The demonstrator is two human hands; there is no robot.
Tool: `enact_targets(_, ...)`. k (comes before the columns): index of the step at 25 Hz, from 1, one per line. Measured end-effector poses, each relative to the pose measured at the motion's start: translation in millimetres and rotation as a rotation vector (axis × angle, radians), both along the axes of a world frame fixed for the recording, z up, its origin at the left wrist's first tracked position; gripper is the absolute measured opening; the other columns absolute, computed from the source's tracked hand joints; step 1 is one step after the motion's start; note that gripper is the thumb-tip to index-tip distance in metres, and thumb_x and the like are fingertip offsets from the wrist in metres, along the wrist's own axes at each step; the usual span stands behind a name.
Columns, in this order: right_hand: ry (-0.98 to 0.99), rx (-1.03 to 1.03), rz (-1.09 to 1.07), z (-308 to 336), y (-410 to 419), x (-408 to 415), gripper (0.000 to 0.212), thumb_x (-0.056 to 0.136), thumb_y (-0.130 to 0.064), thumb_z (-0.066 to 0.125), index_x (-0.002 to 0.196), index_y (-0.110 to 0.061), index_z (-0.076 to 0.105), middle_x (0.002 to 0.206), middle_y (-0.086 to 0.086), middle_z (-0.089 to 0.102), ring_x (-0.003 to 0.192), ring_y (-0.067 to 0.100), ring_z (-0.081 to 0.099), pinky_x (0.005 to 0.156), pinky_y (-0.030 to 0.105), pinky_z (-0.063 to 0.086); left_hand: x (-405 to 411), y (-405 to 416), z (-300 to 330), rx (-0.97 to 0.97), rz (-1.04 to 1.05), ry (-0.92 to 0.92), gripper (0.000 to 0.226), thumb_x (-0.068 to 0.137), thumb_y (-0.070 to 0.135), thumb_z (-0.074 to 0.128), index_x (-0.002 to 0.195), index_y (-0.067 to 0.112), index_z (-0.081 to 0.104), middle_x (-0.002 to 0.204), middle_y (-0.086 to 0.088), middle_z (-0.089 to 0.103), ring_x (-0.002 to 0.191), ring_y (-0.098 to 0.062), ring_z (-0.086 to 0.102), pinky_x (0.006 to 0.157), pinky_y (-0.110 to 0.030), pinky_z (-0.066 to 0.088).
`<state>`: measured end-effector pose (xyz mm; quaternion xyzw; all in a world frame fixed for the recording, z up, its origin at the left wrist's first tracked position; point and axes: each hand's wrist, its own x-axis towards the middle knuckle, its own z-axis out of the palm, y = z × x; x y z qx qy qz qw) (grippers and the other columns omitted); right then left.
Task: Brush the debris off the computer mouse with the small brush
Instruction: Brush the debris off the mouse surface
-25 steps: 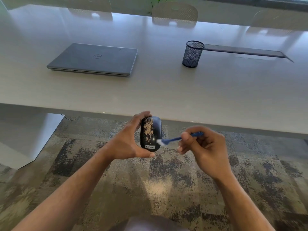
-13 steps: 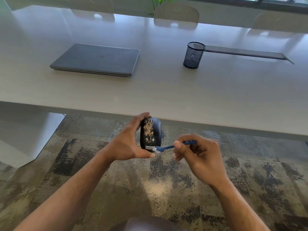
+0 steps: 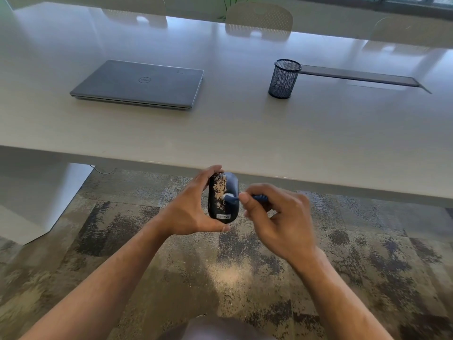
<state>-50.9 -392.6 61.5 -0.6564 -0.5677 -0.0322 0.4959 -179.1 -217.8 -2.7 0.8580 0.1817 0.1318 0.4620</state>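
My left hand [image 3: 190, 211] holds a black computer mouse [image 3: 226, 187] upright below the table's front edge, thumb under its lower end and fingers over the top. Tan debris covers the left half of the mouse's back. My right hand [image 3: 277, 217] pinches a small blue brush [image 3: 232, 198] by its handle. The brush's white bristle tip touches the middle of the mouse, at the edge of the debris patch. Most of the handle is hidden inside my fingers.
A pale table [image 3: 245, 133] spans the view just beyond my hands. On it lie a shut grey laptop [image 3: 142, 84] at the left and a black mesh pen cup [image 3: 284, 78] at the right, beside a dark cable slot [image 3: 360, 78]. Patterned carpet [image 3: 245, 273] with pale dust lies below.
The brush tip has moved up from the mouse's lower end near the logo to its middle. My right hand came closer to the mouse. My left hand stayed in place.
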Motion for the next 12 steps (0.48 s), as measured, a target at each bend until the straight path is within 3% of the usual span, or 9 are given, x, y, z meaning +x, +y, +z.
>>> enact_targets(2,-0.054,0.0,0.037,-3.8,4.1,-12.5,0.02,0.094,-0.022,0.063,0.088,-0.006,0.075,0.074,-0.013,0.069,0.058,-0.001,0.062,0.055,0.009,0.052,0.3,-0.7,0.2,-0.014,0.004,0.003,0.123,0.054,0.052,0.091,0.153,0.034,0.019,0.152,0.005,0.037,0.141,-0.016,0.04,0.118,-0.05,0.033)
enact_targets(5,-0.077,-0.013,0.059,-10.8,6.5,-24.2,0.009,0.092,-0.013,0.071,0.087,-0.006,0.075,0.071,-0.003,0.075,0.055,0.005,0.065,0.051,0.019,0.052,2.4,-1.7,1.4,-0.036,-0.006,-0.005,0.121,0.056,0.051,0.089,0.153,0.033,0.02,0.152,0.004,0.037,0.142,-0.017,0.039,0.118,-0.051,0.033)
enact_targets(9,0.059,0.048,0.001,-2.4,1.0,-8.4,0.022,0.093,-0.025,0.063,0.092,-0.007,0.075,0.074,-0.013,0.068,0.058,0.006,0.07,0.053,0.021,0.057,1.0,0.0,1.4,-0.012,0.021,0.004,0.122,0.054,0.052,0.091,0.152,0.035,0.02,0.15,0.004,0.039,0.14,-0.015,0.041,0.118,-0.048,0.034)
enact_targets(12,0.087,0.062,-0.092,2.2,-7.2,7.2,0.02,0.093,-0.026,0.065,0.091,-0.009,0.075,0.069,-0.009,0.071,0.056,0.006,0.071,0.054,0.023,0.058,-0.7,1.5,-0.1,-0.008,0.028,0.013,0.124,0.054,0.051,0.092,0.153,0.034,0.02,0.151,0.006,0.038,0.14,-0.013,0.04,0.12,-0.046,0.032)
